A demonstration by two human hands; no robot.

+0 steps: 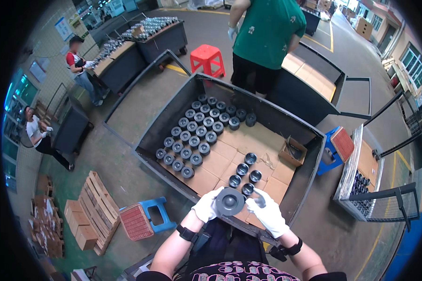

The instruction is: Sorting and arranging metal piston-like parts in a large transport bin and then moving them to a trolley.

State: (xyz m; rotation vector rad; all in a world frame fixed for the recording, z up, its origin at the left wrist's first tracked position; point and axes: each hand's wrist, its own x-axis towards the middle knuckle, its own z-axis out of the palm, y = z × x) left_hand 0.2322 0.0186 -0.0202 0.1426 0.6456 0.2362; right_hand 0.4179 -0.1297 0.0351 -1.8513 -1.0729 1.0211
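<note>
My left hand (208,204), in a white glove, is closed on the edge of a dark round metal part (230,202) with a raised centre, tilted so its flat face shows. My right hand (269,213), also gloved, is beside it with thumb and fingers apart. Its fingertips are close to a shiny, cup-like metal part (247,189) in a small group standing on cardboard. Beyond, several dark cylinders (199,130) stand in rows. All of these are inside a dark metal cart (173,181) at my waist.
A small cardboard box (293,152) sits in the cart's right corner. Blue stools (162,216) with woven seats stand on both sides. A wooden pallet (97,210) leans at left. Across the cart stands a person in a green shirt (267,33), near a red stool (206,57).
</note>
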